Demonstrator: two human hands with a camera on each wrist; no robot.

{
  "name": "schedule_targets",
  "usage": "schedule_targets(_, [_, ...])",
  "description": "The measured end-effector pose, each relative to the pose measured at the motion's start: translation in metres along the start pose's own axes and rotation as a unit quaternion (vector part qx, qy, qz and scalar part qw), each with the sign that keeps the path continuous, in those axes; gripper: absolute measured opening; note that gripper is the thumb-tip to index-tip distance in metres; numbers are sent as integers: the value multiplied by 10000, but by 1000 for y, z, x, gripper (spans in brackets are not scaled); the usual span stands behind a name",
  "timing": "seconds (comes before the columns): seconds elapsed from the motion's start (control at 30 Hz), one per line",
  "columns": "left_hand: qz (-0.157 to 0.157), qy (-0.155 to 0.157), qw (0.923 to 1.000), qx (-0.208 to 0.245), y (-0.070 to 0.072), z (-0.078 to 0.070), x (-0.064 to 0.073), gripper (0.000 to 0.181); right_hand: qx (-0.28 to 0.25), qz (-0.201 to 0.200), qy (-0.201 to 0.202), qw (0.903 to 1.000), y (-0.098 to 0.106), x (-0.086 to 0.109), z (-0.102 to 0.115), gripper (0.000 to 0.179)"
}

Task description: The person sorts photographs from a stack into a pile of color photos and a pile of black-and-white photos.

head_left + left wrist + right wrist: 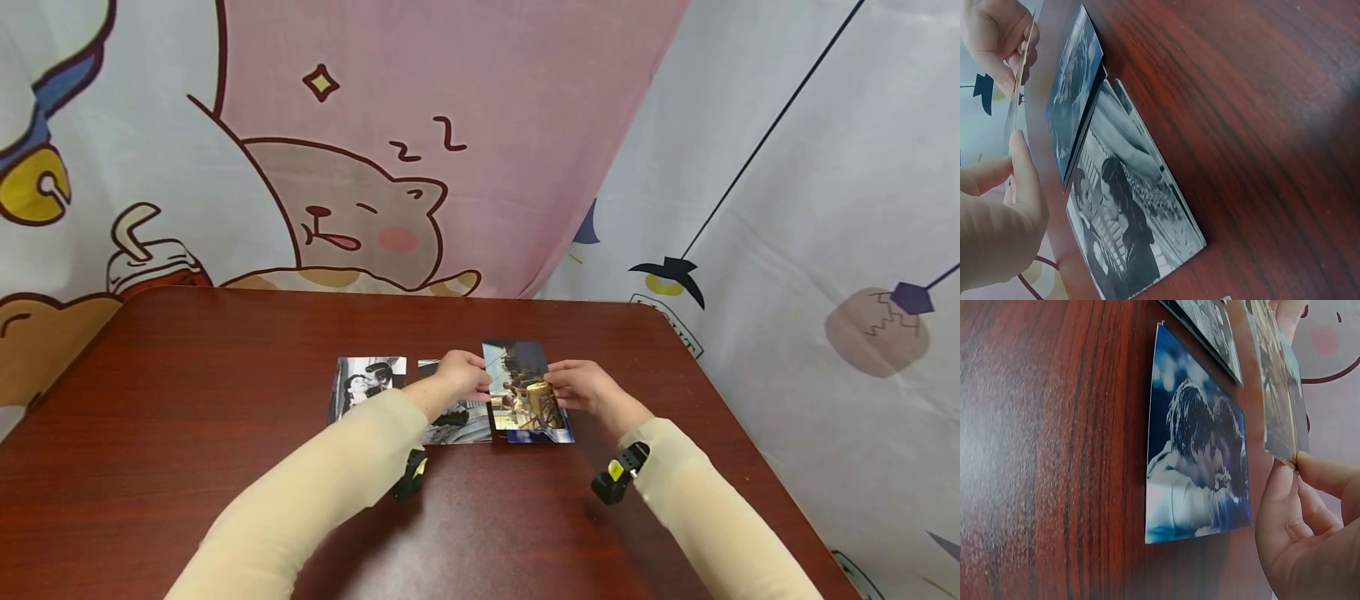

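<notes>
The tabletop is red-brown, with thin dark streaks in the wood. Toward its far edge, the picture closest to the left edge is black, white and grey, and so is the middle picture. The blue picture, closest to the right edge, is deep blue with pale, shiny patches. The gold picture is gold and brown, with pale blue and black near its top. Past the far edge, the cloth is pink and greyish white — its bear is tan with a pink cheek and dark brown lines. Both sleeves are plain cream.
</notes>
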State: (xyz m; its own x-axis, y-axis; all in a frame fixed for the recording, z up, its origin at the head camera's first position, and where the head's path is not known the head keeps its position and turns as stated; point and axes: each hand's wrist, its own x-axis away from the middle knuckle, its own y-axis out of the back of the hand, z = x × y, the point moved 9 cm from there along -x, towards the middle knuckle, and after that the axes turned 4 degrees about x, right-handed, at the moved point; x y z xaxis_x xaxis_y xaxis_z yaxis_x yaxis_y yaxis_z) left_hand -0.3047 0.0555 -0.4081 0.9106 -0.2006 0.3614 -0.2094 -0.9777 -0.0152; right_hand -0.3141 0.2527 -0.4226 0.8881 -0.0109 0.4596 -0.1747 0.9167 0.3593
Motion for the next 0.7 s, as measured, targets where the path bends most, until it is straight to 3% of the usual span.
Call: schedule_targets(0.7, [-185,-36,9998,97,-23,4,-12,34,35,-116,-105,9999,19,-1,-13,41])
